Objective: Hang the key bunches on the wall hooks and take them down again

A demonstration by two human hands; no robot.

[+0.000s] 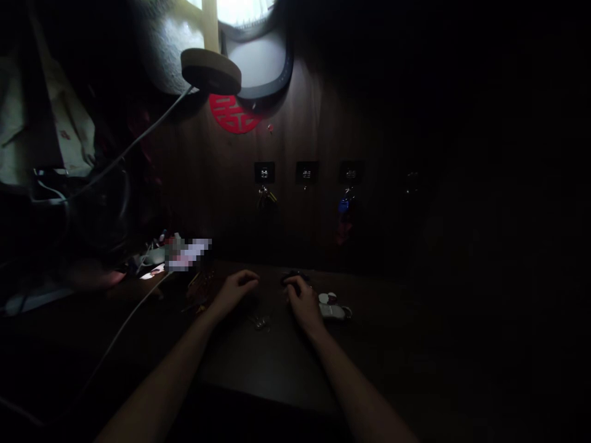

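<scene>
My left hand (239,287) is just above the dark tabletop, its fingers loosely bent with nothing visible between them. Opposite it, my right hand (302,299) curves inward with its fingers slightly apart. A small dark object (292,275) lies right at the right fingertips; the dimness hides its kind and whether they touch it. Between my wrists sits a small cluster of shiny metal pieces (261,322), possibly keys. Beside my right wrist is a whitish object (333,312) with a rounded lighter part on top.
A lamp with a round base (211,71) hangs above, its white cord (138,138) running left. Wall hooks (265,173) carry keys and a blue tag (343,205). Left are a bright blurred-out patch (189,255), clutter and a pale bag (69,132). A red cut-out (234,115) is on the wall.
</scene>
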